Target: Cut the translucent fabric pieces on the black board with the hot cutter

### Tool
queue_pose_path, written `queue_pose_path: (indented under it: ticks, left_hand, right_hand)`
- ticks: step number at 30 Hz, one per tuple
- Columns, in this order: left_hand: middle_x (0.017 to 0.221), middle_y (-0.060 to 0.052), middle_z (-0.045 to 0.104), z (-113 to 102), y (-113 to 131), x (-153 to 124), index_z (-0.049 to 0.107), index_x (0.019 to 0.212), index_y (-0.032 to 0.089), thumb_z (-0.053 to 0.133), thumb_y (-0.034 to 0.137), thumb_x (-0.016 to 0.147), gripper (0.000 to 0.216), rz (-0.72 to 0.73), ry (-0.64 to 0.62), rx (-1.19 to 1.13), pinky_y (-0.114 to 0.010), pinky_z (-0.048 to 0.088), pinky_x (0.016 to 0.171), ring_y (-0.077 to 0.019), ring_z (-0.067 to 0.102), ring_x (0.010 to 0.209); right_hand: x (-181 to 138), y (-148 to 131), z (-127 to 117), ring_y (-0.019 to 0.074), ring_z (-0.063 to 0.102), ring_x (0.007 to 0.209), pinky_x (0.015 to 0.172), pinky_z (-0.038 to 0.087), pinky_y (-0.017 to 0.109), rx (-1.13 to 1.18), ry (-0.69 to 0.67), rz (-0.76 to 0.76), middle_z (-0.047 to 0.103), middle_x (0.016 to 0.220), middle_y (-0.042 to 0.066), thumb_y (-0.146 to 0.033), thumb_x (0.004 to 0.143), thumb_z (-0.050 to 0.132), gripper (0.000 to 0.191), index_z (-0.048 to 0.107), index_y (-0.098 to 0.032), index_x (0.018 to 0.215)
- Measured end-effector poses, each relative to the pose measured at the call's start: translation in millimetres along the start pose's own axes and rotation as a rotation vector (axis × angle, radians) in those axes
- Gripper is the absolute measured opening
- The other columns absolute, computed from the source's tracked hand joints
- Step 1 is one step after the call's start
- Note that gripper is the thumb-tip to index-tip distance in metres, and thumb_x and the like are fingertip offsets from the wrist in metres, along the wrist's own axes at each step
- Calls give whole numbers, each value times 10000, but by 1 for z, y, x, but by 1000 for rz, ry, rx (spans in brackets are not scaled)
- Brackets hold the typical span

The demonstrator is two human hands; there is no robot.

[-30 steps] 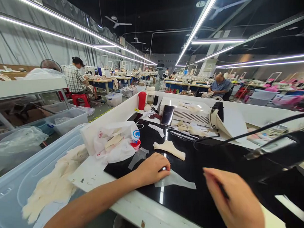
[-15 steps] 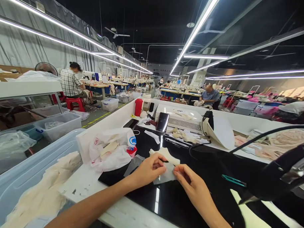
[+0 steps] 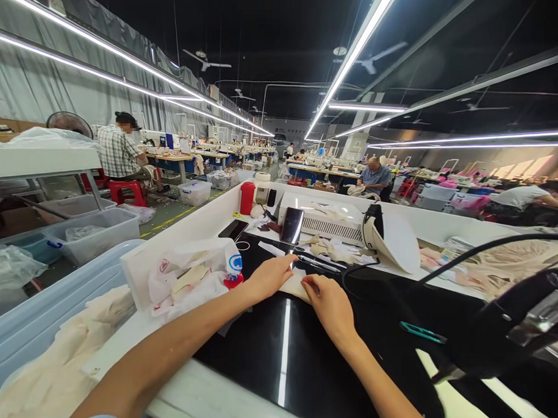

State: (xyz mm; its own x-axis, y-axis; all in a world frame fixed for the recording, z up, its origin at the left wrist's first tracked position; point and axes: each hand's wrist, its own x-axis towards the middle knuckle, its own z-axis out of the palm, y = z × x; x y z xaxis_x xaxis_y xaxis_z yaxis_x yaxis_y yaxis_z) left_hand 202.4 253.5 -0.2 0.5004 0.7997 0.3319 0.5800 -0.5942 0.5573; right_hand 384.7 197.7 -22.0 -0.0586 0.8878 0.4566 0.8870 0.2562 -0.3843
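Both my hands rest on a small cream fabric piece (image 3: 296, 284) lying on the glossy black work surface (image 3: 284, 367). My left hand (image 3: 268, 276) lies over its left part with fingers curled down onto it. My right hand (image 3: 328, 303) pinches its right edge. Most of the piece is hidden between the hands. A white plastic bag (image 3: 190, 274) with more cream pieces sits just left of my left hand.
A blue bin (image 3: 44, 302) with cream fabric stands at the left. A white machine (image 3: 334, 222), a phone (image 3: 292, 225), a red cup (image 3: 247, 198) and tweezers lie beyond the hands. Teal snips (image 3: 423, 333) and a black lamp arm (image 3: 516, 322) are at the right. Other people sit at distant tables.
My right hand came in from the lower right to meet the left. Both hands then carried the thin piece away from me and set it on the cream piece farther up the surface.
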Motion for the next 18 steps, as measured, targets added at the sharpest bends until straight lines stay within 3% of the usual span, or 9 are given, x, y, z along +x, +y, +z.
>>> queue_pose_path:
  ticks: [4, 9, 12, 15, 18]
  left_hand:
    - [1227, -98, 720, 12, -6, 2, 574, 1396, 187, 532, 151, 984, 416, 23, -36, 160, -355, 521, 1014, -242, 690, 1131]
    - [1229, -80, 729, 20, -10, -1, 600, 1368, 217, 510, 146, 992, 393, 43, -59, 315, -350, 533, 1019, -236, 698, 1143]
    - [1263, -102, 711, 19, -10, -5, 600, 1368, 192, 507, 133, 989, 395, 84, -54, 372, -375, 525, 1035, -251, 679, 1182]
    - [1303, -135, 685, 12, -11, -7, 599, 1375, 166, 541, 157, 982, 397, 142, -28, 417, -416, 523, 1031, -278, 663, 1195]
    - [1321, -153, 674, 4, -9, -11, 639, 1334, 161, 519, 189, 996, 360, 199, 5, 454, -440, 525, 1016, -298, 647, 1205]
  right_hand:
    - [-1, -1, 2, 260, 651, 904, 769, 413, 347, -120, -10, -20, 741, 903, 68, -240, 993, 590, 167, 746, -213, 940]
    - [-2, -10, 4, 218, 653, 923, 849, 488, 377, -194, -43, -19, 714, 922, 38, -202, 986, 641, 104, 725, -167, 936]
    - [-7, -26, -5, 251, 648, 1047, 901, 498, 397, -199, -51, -53, 722, 1115, 98, -161, 984, 625, 108, 729, -162, 1015]
    - [-27, -46, -21, 260, 621, 1175, 974, 476, 382, -154, -84, -153, 705, 1269, 98, -162, 978, 640, 189, 720, -212, 1142]
    - [-68, -61, -44, 172, 670, 1074, 938, 476, 283, -57, -177, -299, 763, 1114, -5, -220, 998, 650, 122, 732, -273, 1071]
